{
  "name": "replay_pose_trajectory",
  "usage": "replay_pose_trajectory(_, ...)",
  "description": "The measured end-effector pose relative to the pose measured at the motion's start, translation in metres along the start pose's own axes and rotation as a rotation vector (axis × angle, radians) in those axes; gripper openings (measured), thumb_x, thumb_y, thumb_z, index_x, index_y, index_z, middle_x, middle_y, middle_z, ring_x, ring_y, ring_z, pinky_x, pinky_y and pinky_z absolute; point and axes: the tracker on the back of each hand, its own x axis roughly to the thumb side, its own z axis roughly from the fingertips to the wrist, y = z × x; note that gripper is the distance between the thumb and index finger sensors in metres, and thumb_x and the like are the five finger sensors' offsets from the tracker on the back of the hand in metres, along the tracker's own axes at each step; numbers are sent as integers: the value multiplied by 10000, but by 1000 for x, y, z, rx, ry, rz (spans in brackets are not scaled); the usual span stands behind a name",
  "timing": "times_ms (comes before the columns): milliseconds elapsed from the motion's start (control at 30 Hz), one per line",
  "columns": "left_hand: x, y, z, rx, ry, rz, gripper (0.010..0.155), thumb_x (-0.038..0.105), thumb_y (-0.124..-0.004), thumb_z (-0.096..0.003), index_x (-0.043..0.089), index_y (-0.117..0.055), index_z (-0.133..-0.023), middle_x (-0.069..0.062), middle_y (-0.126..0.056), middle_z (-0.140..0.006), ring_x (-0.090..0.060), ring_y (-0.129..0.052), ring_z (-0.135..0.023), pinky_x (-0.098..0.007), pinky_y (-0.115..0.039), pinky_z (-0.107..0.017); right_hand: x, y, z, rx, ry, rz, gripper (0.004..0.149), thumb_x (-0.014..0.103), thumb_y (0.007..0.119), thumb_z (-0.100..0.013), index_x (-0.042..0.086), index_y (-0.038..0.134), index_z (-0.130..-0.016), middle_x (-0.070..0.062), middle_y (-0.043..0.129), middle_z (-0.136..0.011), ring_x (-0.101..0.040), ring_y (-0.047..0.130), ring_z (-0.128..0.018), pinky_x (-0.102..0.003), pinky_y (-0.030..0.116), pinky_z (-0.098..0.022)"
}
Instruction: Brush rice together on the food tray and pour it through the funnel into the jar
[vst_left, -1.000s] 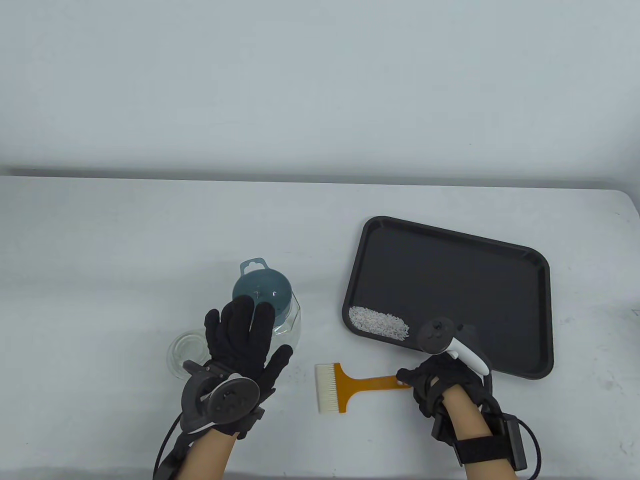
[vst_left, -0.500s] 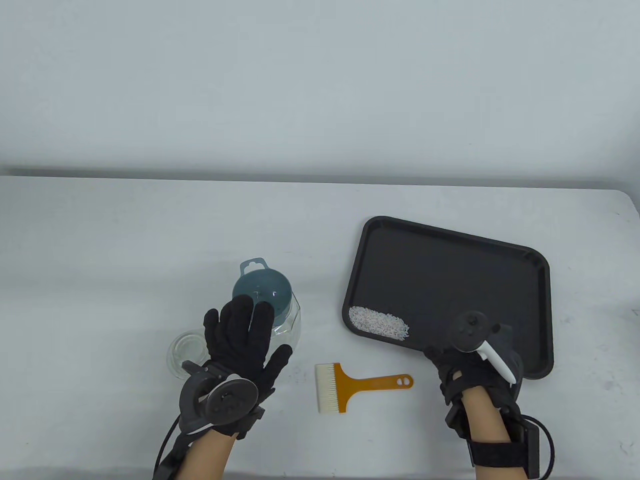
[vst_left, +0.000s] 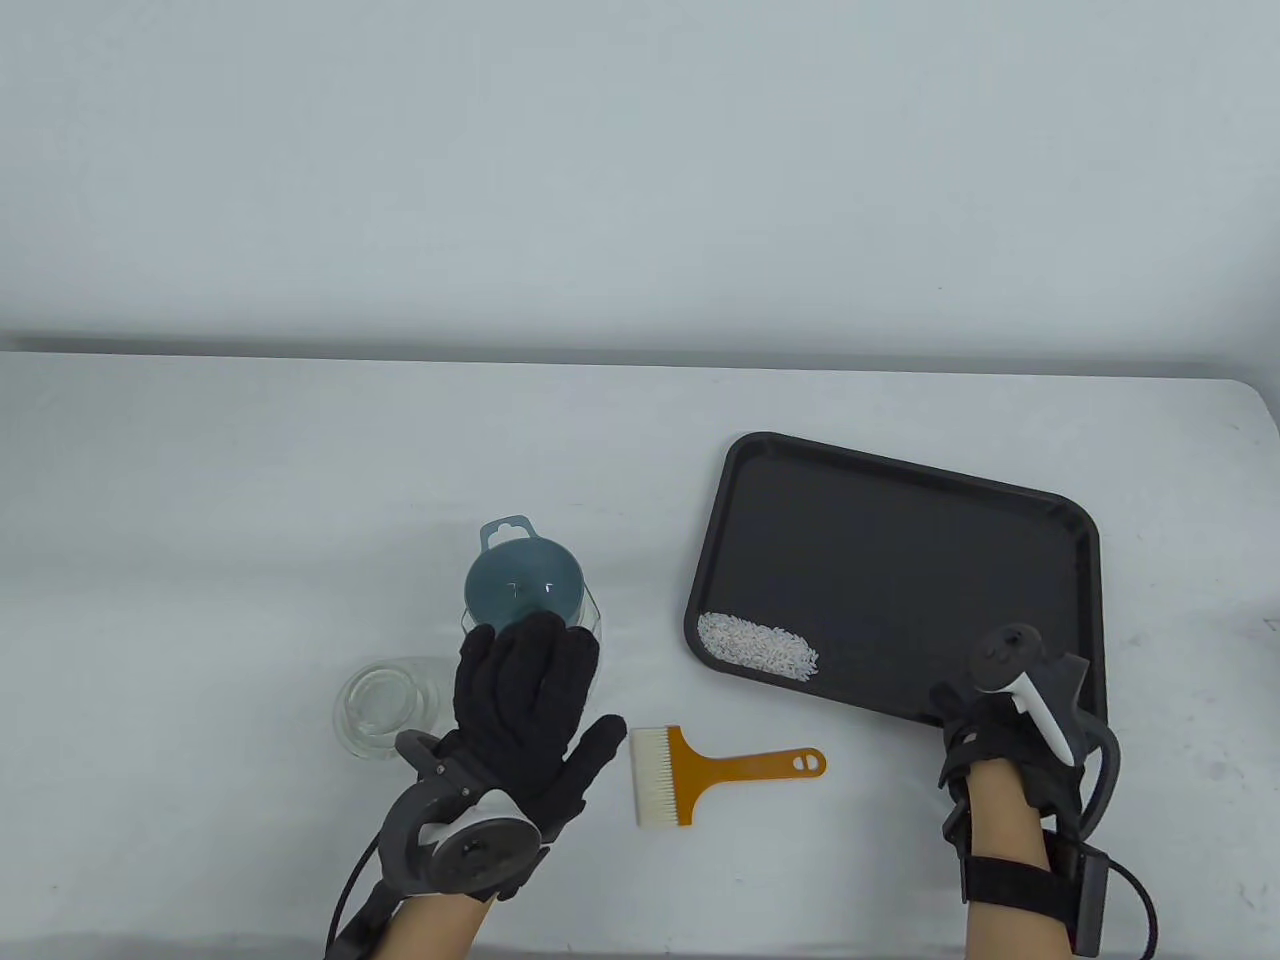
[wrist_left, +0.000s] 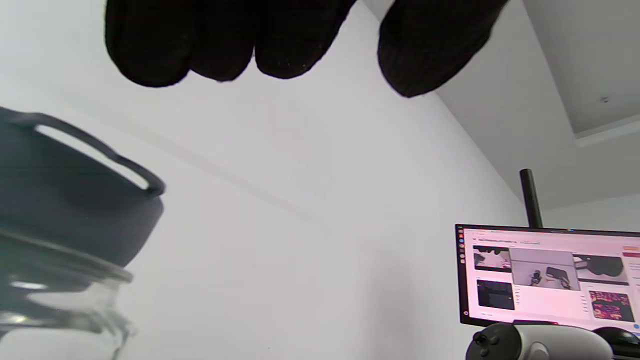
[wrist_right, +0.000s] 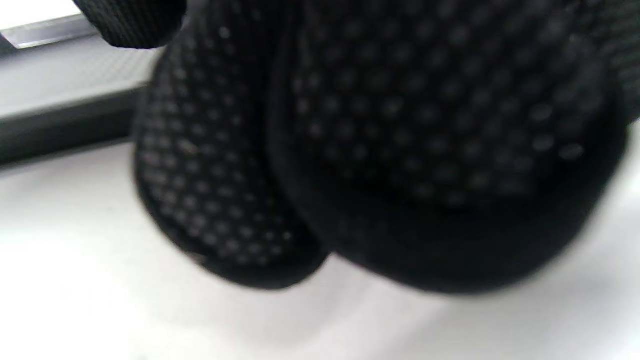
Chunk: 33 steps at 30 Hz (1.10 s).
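A black food tray (vst_left: 1000, 520) lies at the right, with a small pile of white rice (vst_left: 757, 645) in its near left corner. A blue funnel (vst_left: 523, 585) sits in the mouth of the glass jar (vst_left: 590, 615). My left hand (vst_left: 530, 660) hovers flat over the jar's near side with straight fingers (wrist_left: 225, 40) that touch nothing. An orange brush (vst_left: 720, 768) with white bristles lies free on the table between the hands. My right hand (vst_left: 985, 725) is at the tray's near right rim (wrist_right: 60, 125), fingers (wrist_right: 380, 150) curled and blurred, with nothing seen in them.
A round glass lid (vst_left: 385, 705) lies left of the jar, close to my left wrist. The white table (vst_left: 250, 480) stretches behind and to the left. The left wrist view shows a monitor (wrist_left: 547, 275) off to the right.
My right hand let go of the brush handle and moved right to the tray's near right rim. My left hand slid back and right, fingers drawn together. The brush and tray stayed put.
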Motion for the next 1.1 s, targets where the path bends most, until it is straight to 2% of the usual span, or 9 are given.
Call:
replay_pose_trajectory(133, 26, -18, -12, -19, -114, -16, 619, 432, -694, -543, 46, -671, -1026, -297, -753, -936, -521, -851, -730, -706, -562, -646, 1, 0, -1, -7, 16, 38, 654, 546, 594, -520, 30, 982, -414, 53, 1055, -164, -174, 1049, -24, -465, 847, -239)
replay_pose_trajectory(200, 37, -32, -21, -74, -99, -24, 579, 416, -701, -540, 43, -739, -980, -287, -837, -862, -475, -944, -623, -687, -680, -574, 2, 0, 0, -8, 18, 45, 646, 548, 602, -519, 36, 981, -409, 58, 1053, -161, -172, 1049, -25, -463, 848, -241)
replay_pose_trajectory(300, 45, -66, -38, -311, 93, 10, 618, 409, -696, -543, 18, -682, -1021, -319, -821, -869, -444, -975, -576, -665, -725, -540, 2, 0, 0, -8, 18, 44, 641, 550, 612, -517, 37, 981, -406, 59, 1052, -159, -172, 1048, -25, -465, 847, -244)
replay_pose_trajectory(367, 42, -91, -49, -385, 165, 46, 618, 381, -690, -546, -7, -670, -1027, -345, -813, -865, -451, -975, -558, -668, -725, -524, 2, 0, 1, -13, 16, 46, 639, 550, 615, -516, 38, 981, -407, 59, 1051, -158, -174, 1047, -25, -465, 847, -245)
replay_pose_trajectory(533, 23, -151, -72, -624, 393, -29, 626, 301, -606, -560, -46, -554, -1079, -403, -709, -942, -496, -939, -618, -695, -679, -547, 3, 0, 1, -22, 10, 54, 639, 547, 616, -516, 34, 980, -404, 59, 1050, -158, -174, 1045, -27, -467, 845, -247)
replay_pose_trajectory(600, 15, -168, -78, -683, 455, -59, 640, 288, -590, -561, -58, -501, -1092, -413, -667, -968, -508, -919, -645, -700, -658, -561, 3, 0, 1, -23, 7, 51, 638, 546, 616, -515, 33, 979, -403, 58, 1049, -157, -175, 1044, -29, -467, 845, -248)
replay_pose_trajectory(767, -8, -199, -85, -754, 588, -105, 639, 277, -572, -562, -62, -472, -1094, -430, -622, -985, -549, -877, -692, -724, -606, -584, 3, 0, 1, -23, 1, 50, 638, 541, 615, -516, 29, 978, -401, 57, 1048, -156, -175, 1044, -25, -468, 844, -247)
replay_pose_trajectory(833, -15, -209, -82, -747, 638, -89, 627, 270, -564, -561, -47, -483, -1096, -439, -598, -992, -583, -830, -734, -745, -554, -604, 3, 0, 1, -19, -3, 50, 639, 538, 616, -517, 25, 978, -401, 56, 1048, -155, -178, 1043, -27, -470, 842, -251)
replay_pose_trajectory(1100, -25, -229, -87, -823, 737, -109, 619, 285, -543, -562, -98, -568, -1046, -450, -592, -974, -614, -770, -737, -767, -488, -618, 4, 0, 2, -17, -5, 48, 638, 532, 614, -520, 19, 977, -403, 55, 1049, -157, -177, 1044, -28, -471, 843, -250)
